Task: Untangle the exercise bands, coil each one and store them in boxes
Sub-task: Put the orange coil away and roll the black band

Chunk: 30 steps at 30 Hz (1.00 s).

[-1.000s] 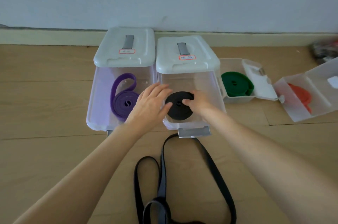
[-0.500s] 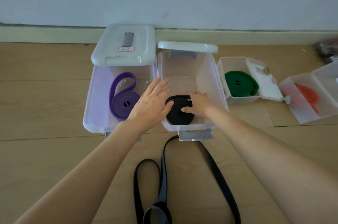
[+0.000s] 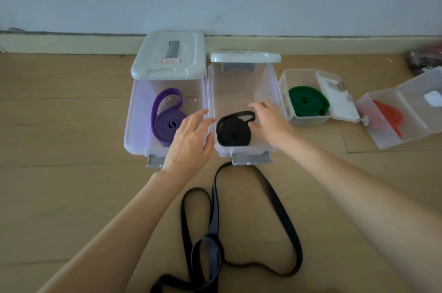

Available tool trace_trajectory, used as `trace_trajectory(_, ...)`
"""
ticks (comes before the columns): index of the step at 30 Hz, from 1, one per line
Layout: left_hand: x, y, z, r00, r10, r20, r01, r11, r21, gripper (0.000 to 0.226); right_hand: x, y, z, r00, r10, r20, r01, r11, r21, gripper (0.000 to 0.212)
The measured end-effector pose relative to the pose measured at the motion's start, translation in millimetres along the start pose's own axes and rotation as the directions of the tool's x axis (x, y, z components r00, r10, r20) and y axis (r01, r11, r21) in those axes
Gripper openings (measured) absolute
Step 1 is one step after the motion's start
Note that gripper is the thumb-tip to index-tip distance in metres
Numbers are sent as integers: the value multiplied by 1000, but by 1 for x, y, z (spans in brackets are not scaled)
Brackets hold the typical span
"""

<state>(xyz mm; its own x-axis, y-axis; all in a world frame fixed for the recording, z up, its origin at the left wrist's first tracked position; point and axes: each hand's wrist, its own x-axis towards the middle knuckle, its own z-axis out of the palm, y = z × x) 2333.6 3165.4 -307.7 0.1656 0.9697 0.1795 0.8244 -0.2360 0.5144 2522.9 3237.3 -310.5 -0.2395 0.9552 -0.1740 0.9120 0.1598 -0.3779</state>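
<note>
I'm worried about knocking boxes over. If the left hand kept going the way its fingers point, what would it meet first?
Probably the clear box holding the coiled black band: the left hand points up-right at its near side wall, though height is unclear.

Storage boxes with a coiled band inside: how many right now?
4. Purple rubber band in the left clear box, black coiled band in the middle clear box, green band in the small white box, orange band in the far-right box.

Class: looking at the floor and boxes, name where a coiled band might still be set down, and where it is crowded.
Bare floor lies left of the purple band's box. Inside the black band's box, the back half is free. Crowded: the front, where both hands, left and right, meet, and the loose black band below.
</note>
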Motion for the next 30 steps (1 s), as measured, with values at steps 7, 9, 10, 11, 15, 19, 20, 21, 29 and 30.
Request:
trace_trajectory(7, -120, 30, 7, 988, -123, -92, 118, 991, -59, 27, -125, -9, 4, 917, -400, 4, 400, 917, -2, 17)
trace_trajectory(9, -164, 27, 19, 975, -197, 106, 205, 976, -70, 26, -157, -14, 37, 895, -369, 250, 365, 929, 63, 28)
trace_trajectory(10, -184, 24, 23, 941, -247, 230, 267, 962, -61, 28, -171, -17, 55, 863, -325, 386, 313, 945, 96, 37)
trace_trajectory(11, -201, 21, 26, 880, -300, 368, 335, 942, -35, 35, -182, -22, 71, 822, -274, 500, 237, 962, 138, 46)
trace_trajectory(15, -238, 9, 27, 704, -303, 643, 334, 939, 78, 52, -207, -53, 119, 838, -101, 537, -128, 919, 372, 67)
trace_trajectory(19, -233, 17, 10, 815, -321, 482, 360, 933, 12, 46, -202, -77, 110, 948, 25, 318, -126, 945, 302, 37)
trace_trajectory(20, -228, 19, 2, 843, -334, 422, 372, 928, -9, 53, -201, -81, 98, 958, -1, 288, -89, 950, 299, 32)
trace_trajectory(21, -221, 24, -6, 857, -341, 386, 387, 921, -47, 64, -202, -83, 83, 963, -56, 265, -23, 958, 286, 28)
trace_trajectory(29, -168, 106, -91, 931, -119, 344, 252, 892, -375, 43, -241, -124, -69, 908, -419, 15, 416, 904, 100, 24)
trace_trajectory(30, -164, 117, -103, 945, -109, 309, 230, 892, -389, 27, -250, -131, -89, 896, -444, -17, 443, 890, 108, 22)
